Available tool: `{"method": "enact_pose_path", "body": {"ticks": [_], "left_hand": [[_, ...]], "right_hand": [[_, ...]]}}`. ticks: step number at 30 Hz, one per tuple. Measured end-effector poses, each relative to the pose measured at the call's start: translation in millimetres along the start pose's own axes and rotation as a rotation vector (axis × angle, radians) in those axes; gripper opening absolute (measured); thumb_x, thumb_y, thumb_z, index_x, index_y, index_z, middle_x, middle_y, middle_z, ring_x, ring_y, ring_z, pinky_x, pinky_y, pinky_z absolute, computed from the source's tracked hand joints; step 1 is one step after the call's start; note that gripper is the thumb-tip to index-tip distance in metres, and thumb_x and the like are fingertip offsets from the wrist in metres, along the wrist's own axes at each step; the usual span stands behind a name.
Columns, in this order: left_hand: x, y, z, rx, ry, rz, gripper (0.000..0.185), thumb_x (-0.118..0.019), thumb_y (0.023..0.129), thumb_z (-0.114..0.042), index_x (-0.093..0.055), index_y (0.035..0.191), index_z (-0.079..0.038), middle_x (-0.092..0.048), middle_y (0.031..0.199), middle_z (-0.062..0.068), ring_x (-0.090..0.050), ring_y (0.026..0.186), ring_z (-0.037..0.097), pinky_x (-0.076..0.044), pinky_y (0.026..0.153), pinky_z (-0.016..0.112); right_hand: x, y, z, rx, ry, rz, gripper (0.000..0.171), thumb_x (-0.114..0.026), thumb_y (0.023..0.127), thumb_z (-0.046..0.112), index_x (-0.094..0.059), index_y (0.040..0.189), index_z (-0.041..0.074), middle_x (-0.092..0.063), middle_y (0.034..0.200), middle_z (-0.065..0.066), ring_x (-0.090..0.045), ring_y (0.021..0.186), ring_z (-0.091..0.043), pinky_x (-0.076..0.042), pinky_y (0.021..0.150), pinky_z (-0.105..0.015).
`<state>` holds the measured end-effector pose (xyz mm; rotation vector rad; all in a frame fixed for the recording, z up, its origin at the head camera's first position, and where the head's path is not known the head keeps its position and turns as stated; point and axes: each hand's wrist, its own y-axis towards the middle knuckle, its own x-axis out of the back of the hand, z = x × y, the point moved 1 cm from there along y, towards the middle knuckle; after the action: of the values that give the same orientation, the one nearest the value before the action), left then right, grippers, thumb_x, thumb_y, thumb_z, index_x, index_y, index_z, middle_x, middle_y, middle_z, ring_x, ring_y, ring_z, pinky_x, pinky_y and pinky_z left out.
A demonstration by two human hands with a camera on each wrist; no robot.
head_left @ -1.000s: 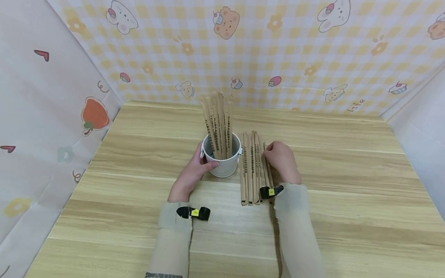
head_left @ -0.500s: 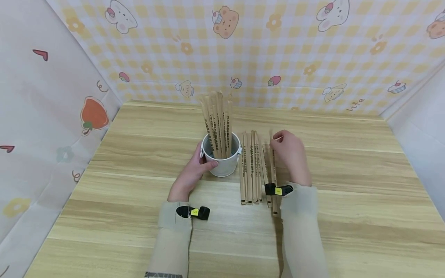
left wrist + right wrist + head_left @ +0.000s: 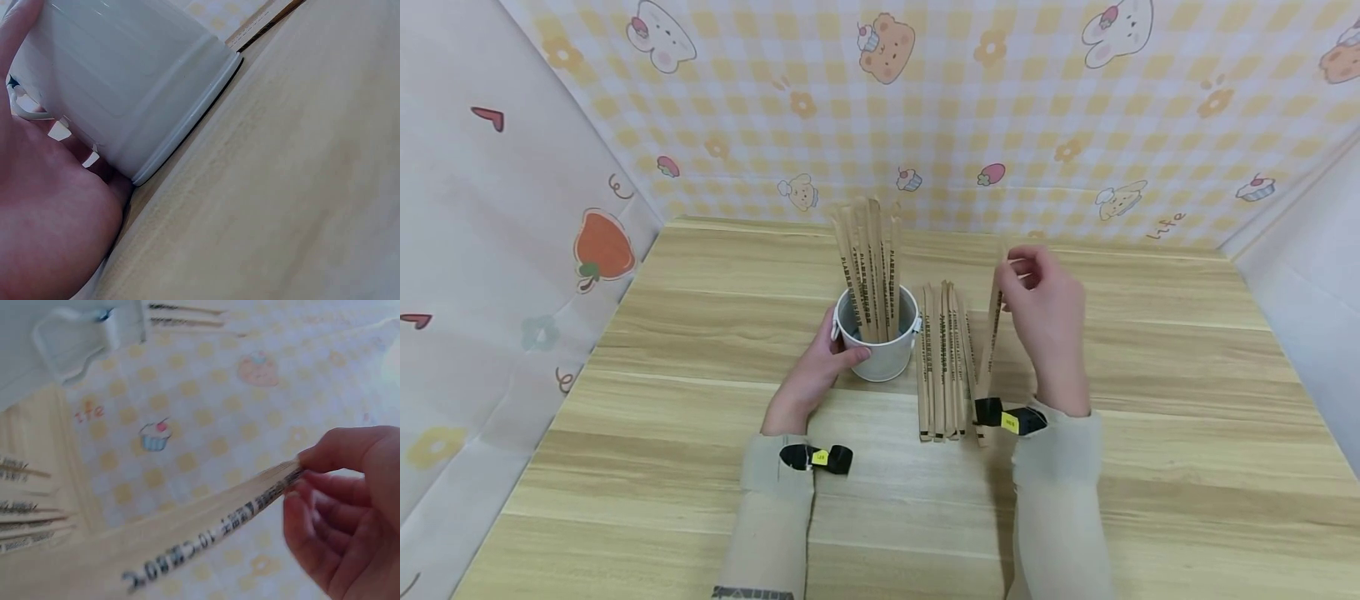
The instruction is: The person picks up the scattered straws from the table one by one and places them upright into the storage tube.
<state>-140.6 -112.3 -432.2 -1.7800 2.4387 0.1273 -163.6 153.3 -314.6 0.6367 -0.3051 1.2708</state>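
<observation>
My left hand (image 3: 808, 379) grips a small white bucket (image 3: 882, 363) from its left side, thumb across the front. In the left wrist view the bucket's wall (image 3: 131, 81) stands close to the palm, its base on the table. Several paper-wrapped straws (image 3: 871, 275) stand upright in it, leaning slightly apart. Between thumb and fingers of my right hand (image 3: 1051, 317) is one wrapped straw (image 3: 993, 346), pinched near its upper end and raised at a slant. The right wrist view shows black print along this straw (image 3: 215, 534). More wrapped straws (image 3: 942, 367) lie side by side right of the bucket.
A light wood-grain table (image 3: 662, 500) carries everything. Behind it hangs a yellow-checked cloth (image 3: 970, 108) with cartoon prints, and a white printed sheet (image 3: 512, 250) borders the left. The bucket's side handle (image 3: 69, 353) shows in the right wrist view.
My right hand has drawn the rightmost straw away from the row, lifting it off the table and moving right and farther back. The left hand and bucket have kept their place.
</observation>
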Motion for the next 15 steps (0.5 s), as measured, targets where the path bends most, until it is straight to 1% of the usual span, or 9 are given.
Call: {"method": "enact_pose_path", "body": {"ticks": [4,10,15], "left_hand": [[-0.1,0.0,-0.2,0.004,-0.006,0.0,0.083,-0.066,0.076,-0.011,-0.017,0.14,-0.03,-0.022,0.143,0.001,-0.021,0.13,0.016,-0.018,0.105,0.034],[0.2,0.4,1.0,0.0,0.002,-0.007,0.083,-0.069,0.075,-0.015,-0.019,0.14,-0.031,-0.023,0.143,0.0,-0.021,0.13,0.016,-0.017,0.106,0.035],[0.5,0.5,1.1,-0.003,0.001,-0.006,0.084,-0.069,0.074,-0.016,-0.019,0.14,-0.031,-0.023,0.143,0.0,-0.021,0.13,0.017,-0.017,0.106,0.036]], "right_hand": [[5.7,-4.0,12.7,0.079,0.134,-0.111,0.025,-0.058,0.084,0.021,-0.059,0.104,0.007,-0.062,0.084,-0.001,-0.057,0.063,-0.009,-0.047,0.051,-0.02],[17.8,-14.8,41.2,0.109,0.362,-0.26,0.021,-0.062,0.082,0.012,-0.06,0.102,0.005,-0.061,0.086,-0.005,-0.056,0.066,-0.015,-0.047,0.056,-0.021],[27.9,-25.2,66.6,0.206,0.596,-0.425,0.018,-0.065,0.079,0.005,-0.06,0.095,-0.001,-0.061,0.082,-0.014,-0.056,0.065,-0.019,-0.048,0.061,-0.023]]}}
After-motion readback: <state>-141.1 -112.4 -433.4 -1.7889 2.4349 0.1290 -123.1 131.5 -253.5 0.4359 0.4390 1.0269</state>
